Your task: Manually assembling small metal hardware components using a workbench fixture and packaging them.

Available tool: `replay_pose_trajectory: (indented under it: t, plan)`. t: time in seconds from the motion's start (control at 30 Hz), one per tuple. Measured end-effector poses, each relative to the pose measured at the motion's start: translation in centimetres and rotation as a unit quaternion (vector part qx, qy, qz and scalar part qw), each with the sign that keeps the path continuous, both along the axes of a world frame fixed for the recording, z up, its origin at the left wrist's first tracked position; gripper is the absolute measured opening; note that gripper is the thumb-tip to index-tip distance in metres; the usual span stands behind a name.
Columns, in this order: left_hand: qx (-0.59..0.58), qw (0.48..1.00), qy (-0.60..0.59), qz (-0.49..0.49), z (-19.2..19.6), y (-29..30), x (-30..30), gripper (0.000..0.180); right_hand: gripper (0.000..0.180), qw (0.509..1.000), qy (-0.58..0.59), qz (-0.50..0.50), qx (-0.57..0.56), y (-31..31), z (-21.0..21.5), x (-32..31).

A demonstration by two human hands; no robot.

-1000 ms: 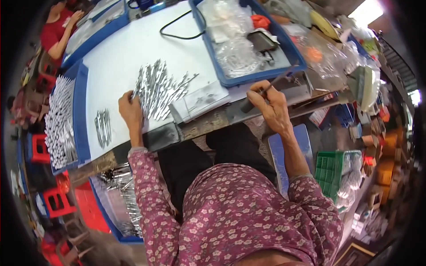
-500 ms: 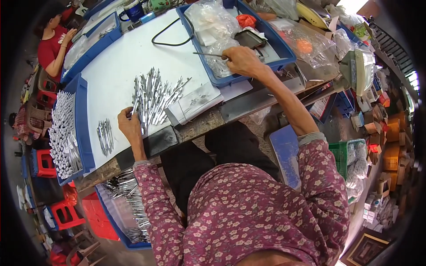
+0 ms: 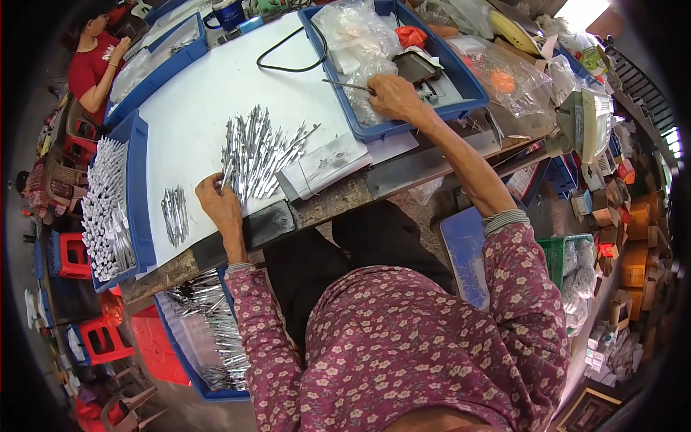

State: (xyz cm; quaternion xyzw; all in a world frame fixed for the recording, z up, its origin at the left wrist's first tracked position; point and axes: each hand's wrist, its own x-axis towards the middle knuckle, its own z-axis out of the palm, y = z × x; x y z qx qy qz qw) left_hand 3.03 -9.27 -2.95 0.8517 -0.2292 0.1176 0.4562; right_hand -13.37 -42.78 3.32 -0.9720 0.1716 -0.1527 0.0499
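My left hand [image 3: 220,207] rests at the lower left edge of a heap of slim silvery metal pieces [image 3: 252,155] on the white-covered table. Its thumb and fingers are curled together, and what they pinch is hidden. Over the blue tray [image 3: 381,131] at the upper right, my right hand [image 3: 394,97] is closed on a thin dark rod-like tool [image 3: 344,84] that points left. Clear plastic bags [image 3: 358,39] lie in that tray under the tool. A smaller bunch of the metal pieces [image 3: 175,214] lies left of my left hand.
A blue bin [image 3: 141,194] of white-tipped sticks stands at the table's left end. A folded white pad [image 3: 327,167] lies at the front edge, and a black cord loop [image 3: 288,68] behind. Below is another bin of metal pieces [image 3: 209,331]. A person in red [image 3: 90,72] sits far left.
The whole view has shifted slightly, moving the table rightward in the picture. My right hand with the tool sits a little farther left over the tray; my left hand stays by the heap.
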Motion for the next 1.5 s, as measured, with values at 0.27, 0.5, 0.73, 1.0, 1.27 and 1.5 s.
replay_pose_trajectory:
  t: [0.27,0.5,0.73,1.0,1.27,1.5]
  plan:
    - [0.041,0.998,0.034,0.023,0.5,0.5,-0.4,0.016,0.016,0.998,-0.034,-0.013,0.059,0.4,1.1,-1.6]
    - [-0.008,0.999,0.029,0.021,-0.2,0.6,-0.9,0.015,0.02,0.965,-0.085,-0.014,0.247,0.1,4.4,-4.0]
    - [-0.037,0.999,0.031,0.02,-0.6,0.2,-0.8,0.014,0.014,0.877,-0.118,0.015,0.466,-0.7,5.4,-4.4]
    - [-0.088,0.996,-0.011,0.017,-0.9,0.6,-0.8,0.015,0.016,0.902,-0.127,0.007,0.413,1.2,5.5,-4.1]
    - [-0.19,0.981,-0.024,0.042,2.4,0.6,-3.3,0.015,0.019,0.84,-0.189,0.04,0.506,5.4,5.9,-5.1]
    - [-0.253,0.954,0.103,-0.126,8.1,-3.7,-8.8,0.012,0.009,0.828,-0.111,0.095,0.541,11.3,4.6,-3.9]
